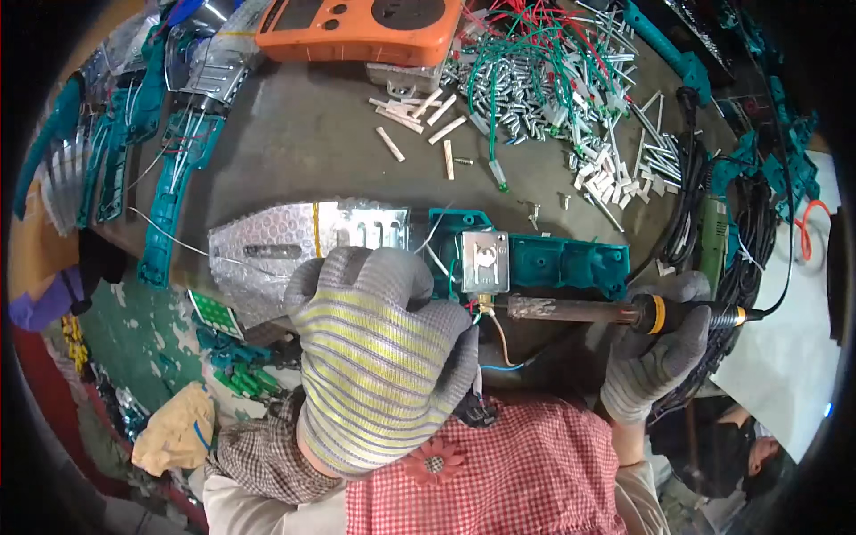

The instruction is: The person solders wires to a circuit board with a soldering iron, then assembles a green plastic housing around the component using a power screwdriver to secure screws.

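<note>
My right hand point(660, 352), in a grey knit glove, is closed round the black handle of a soldering iron point(571, 309). Its metal barrel points left, the tip end at wire joints beside a small square metal plate point(485, 260). That plate lies across an open teal handle shell point(571, 264). From the joints hang a tan wire point(504, 339) and a blue wire. My left hand point(379, 357), in a yellow-and-grey striped glove, rests over the near side of a bubble-wrapped metal head point(263, 254) joined to the shell. Its fingers are curled, and what they pinch is hidden.
An orange meter point(357, 31) stands at the back. Right of it are a heap of small metal parts point(517, 98), red and green wires, and white sticks point(448, 160). More teal handle shells point(178, 187) lie at left. Black cables point(753, 259) and a green tool point(711, 236) are at right.
</note>
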{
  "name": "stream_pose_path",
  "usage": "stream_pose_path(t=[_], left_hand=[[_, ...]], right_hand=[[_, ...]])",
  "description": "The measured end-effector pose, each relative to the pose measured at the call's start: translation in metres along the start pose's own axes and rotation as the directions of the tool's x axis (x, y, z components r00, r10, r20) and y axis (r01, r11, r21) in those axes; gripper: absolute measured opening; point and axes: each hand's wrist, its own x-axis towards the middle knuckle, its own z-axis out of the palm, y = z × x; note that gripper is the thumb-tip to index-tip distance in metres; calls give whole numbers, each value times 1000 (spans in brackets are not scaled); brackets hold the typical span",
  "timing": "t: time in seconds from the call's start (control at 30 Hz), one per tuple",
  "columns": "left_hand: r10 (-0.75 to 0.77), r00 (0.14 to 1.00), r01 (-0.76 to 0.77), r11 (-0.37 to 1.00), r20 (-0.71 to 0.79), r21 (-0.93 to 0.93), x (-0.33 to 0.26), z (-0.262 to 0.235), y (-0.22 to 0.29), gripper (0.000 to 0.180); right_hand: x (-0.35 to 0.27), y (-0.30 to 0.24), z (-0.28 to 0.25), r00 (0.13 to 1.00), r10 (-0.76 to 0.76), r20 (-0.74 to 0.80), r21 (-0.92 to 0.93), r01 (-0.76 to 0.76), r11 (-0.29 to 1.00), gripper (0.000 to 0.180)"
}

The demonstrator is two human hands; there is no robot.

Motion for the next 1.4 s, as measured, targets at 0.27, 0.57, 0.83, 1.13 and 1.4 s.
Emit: stream_pose_path(t=[0.27, 0.57, 0.83, 1.13, 1.4], left_hand=[[-12, 1000, 13, 1000, 27, -22, 1, 1, 1, 28], [-5, 999, 7, 999, 39, -36, 4, 5, -1, 27], [9, 1000, -9, 1000, 1, -6, -1, -3, 0, 28], [8, 999, -5, 998, 42, -63, 1, 0, 0, 32], [69, 972, -39, 990, -226, 138, 40, -19, -15, 35]], right_hand=[[-1, 5, -6, 1000, -12, 21, 15, 11, 1000, 51], [4, 5, 2, 1000, -16, -11, 78, 16, 997, 50], [1, 0, -1, 998, 67, 21, 105, -69, 992, 49], [4, 8, -4, 1000, 13, 0, 200, -12, 980, 46], [5, 4, -8, 996, 74, 46, 193, -81, 978, 49]])
